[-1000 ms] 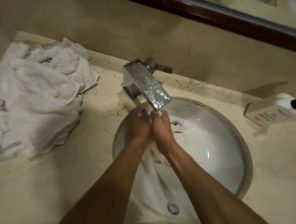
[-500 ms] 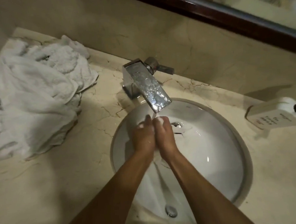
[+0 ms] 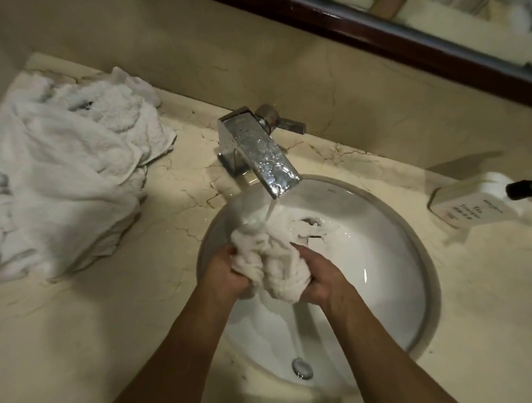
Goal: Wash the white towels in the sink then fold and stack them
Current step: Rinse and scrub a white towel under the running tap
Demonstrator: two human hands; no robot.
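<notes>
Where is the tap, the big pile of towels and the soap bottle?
tap (image 3: 266, 157), head view, on its shiny spout.
pile of towels (image 3: 59, 184), head view, on the middle of the heap.
soap bottle (image 3: 469, 201), head view, on its white labelled body.

My left hand (image 3: 224, 275) and right hand (image 3: 319, 278) both grip a bunched wet white towel (image 3: 270, 257) over the round white sink (image 3: 386, 274), fingers curled into the cloth from either side. Water runs from the chrome faucet (image 3: 259, 153) onto the top of the bundle. Part of the towel trails into the basin behind my hands. A heap of crumpled white towels (image 3: 58, 171) lies on the marble counter (image 3: 115, 309), well left of the sink. A white pump bottle (image 3: 469, 204) lies on its side at the right. A dark-framed mirror (image 3: 403, 28) runs above the backsplash.
</notes>
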